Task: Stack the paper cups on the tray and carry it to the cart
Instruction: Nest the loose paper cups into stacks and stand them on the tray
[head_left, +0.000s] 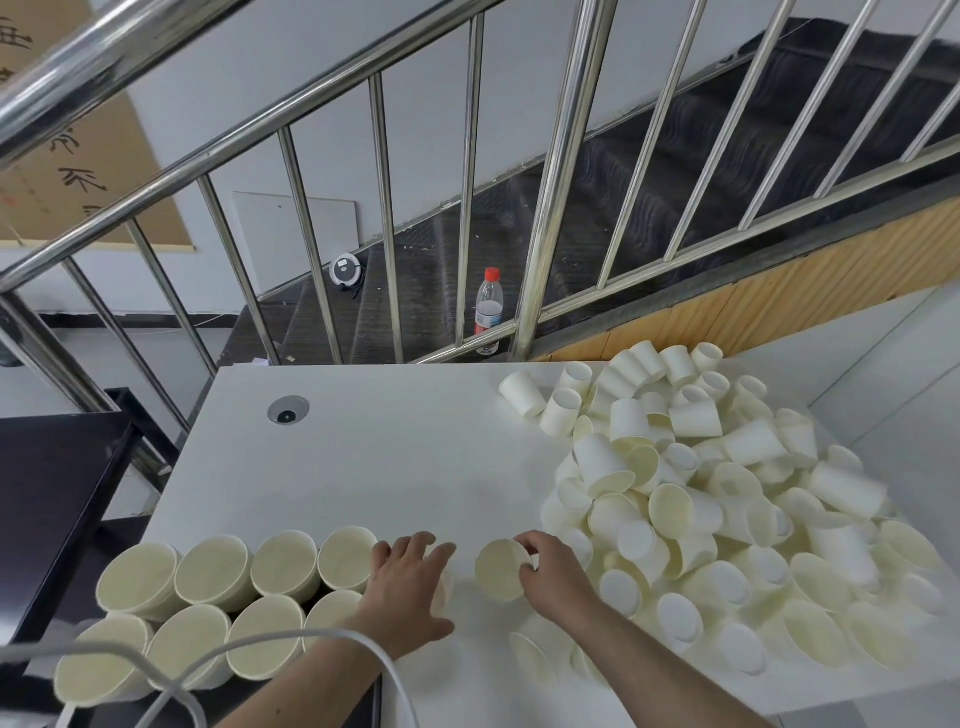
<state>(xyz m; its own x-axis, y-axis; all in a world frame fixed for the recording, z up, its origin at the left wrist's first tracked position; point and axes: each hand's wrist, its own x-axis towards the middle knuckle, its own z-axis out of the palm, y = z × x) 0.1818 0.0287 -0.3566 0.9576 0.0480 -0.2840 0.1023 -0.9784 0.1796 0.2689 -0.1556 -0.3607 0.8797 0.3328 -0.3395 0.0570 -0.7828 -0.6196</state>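
Cup in hand: one paper cup (503, 570) sits at lower centre of the frame, mouth up and tipped slightly left, just left of the right hand's fingers.
Right hand: the right hand (551, 574) grips this cup at its right rim, fingers curled over the edge and thumb on the near wall.
Left hand: the left hand (410, 587) lies spread, palm down, fingers straight, at the right end of the rows; a cup appears to sit beneath it, mostly hidden. Whether it presses or merely rests cannot be told.
Key relation: the held cup lies just right of the left hand, apart from it by a narrow strip of bare table. The rows lie further left. The cup's long axis runs near upright, matching the standing cups.
Nearer hand: the right hand already has the cup; the left is nearer the rows.
Rows of cups: two rows of upright cups (283, 566) stand mouth up at lower left, touching one another, four visible in each row.
Tray: no tray can be clearly made out; a dark gap shows between the rows, so what they stand on is uncertain.
Loose pile: a large heap of cups (727, 499) fills the right of the frame, lying on their sides and upside down, just beside the right hand.
Table: a white table (389, 457) carries everything.
Judgement: the next move likely carries the cup leftward to the end of the near rows.
Risk: brushing the standing cups could topple them.
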